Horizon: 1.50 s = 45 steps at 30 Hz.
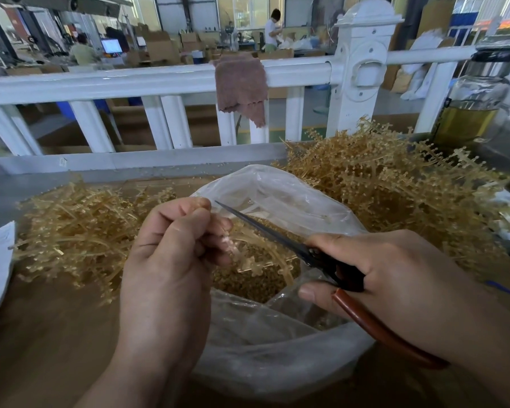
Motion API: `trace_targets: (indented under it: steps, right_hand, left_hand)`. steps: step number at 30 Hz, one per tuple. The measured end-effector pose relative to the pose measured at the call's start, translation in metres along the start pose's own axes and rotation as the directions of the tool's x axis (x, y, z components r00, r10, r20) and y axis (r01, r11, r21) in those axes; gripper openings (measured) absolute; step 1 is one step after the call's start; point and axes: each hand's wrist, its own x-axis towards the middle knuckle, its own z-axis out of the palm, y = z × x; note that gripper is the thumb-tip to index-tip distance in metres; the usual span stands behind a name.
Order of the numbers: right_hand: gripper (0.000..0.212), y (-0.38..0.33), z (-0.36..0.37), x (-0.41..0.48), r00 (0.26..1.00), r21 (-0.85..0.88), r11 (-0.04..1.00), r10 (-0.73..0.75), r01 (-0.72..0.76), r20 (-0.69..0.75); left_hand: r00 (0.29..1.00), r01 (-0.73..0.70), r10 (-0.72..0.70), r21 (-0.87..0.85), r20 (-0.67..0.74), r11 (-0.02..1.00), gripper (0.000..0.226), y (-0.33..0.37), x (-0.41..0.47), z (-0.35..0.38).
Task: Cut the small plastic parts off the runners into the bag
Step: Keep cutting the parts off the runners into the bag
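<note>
Now the left hand [171,254] is pinching a runner [252,265] over the open bag [277,351], while the right hand [389,278] is gripping scissors [265,228], blades together, pointing at the left fingertips. Cut parts [248,285] are lying inside the bag; runner piles [80,231] are flanking it on the surface [42,334].

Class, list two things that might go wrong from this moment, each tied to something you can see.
1. The scissors in the right hand point close to the left hand pinching the runner; a slip might nick fingers.
2. The blades lie near the thin wall of the bag; they might slit it, spilling the cut parts.
</note>
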Motion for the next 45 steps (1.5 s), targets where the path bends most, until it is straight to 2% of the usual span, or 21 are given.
trace_targets:
  steps: [2, 7, 13, 23, 34, 38, 45]
  right_hand:
    - [0.054, -0.002, 0.001, 0.0, 1.0, 0.003, 1.0, 0.012, -0.012, -0.003]
    - [0.061, -0.004, 0.003, 0.0, 1.0, -0.014, 1.0, 0.016, -0.017, -0.014]
    - [0.055, -0.004, 0.0, -0.001, 1.0, -0.028, 1.0, 0.002, -0.002, -0.018]
    - [0.055, -0.006, 0.001, -0.001, 1.0, -0.051, 0.999, 0.02, -0.021, -0.023]
    - [0.052, -0.002, -0.003, -0.002, 1.0, 0.083, 0.996, -0.007, 0.007, -0.006]
    - [0.053, -0.002, -0.003, -0.002, 1.0, 0.12, 0.993, -0.011, 0.014, -0.022]
    - [0.056, -0.002, -0.006, -0.003, 1.0, 0.093, 0.996, -0.017, 0.019, -0.021]
  left_hand:
    - [1.0, -0.004, 0.004, 0.002, 0.01, 1.0, 0.038, -0.001, 0.0, -0.001]
    - [0.997, -0.081, 0.081, 0.127, 0.005, 0.989, 0.023, -0.002, -0.005, 0.002]
    - [0.987, -0.161, 0.157, 0.218, 0.033, 0.963, 0.015, -0.002, -0.01, 0.001]
    - [0.978, -0.209, 0.206, 0.24, 0.037, 0.948, 0.013, -0.004, -0.01, 0.002]
    - [0.969, -0.247, 0.24, 0.248, 0.057, 0.937, 0.015, -0.006, -0.01, 0.002]
    - [0.97, -0.244, 0.236, 0.239, 0.063, 0.94, 0.01, -0.005, -0.01, 0.002]
    - [0.972, -0.235, 0.226, 0.26, 0.063, 0.937, 0.011, -0.004, -0.01, 0.002]
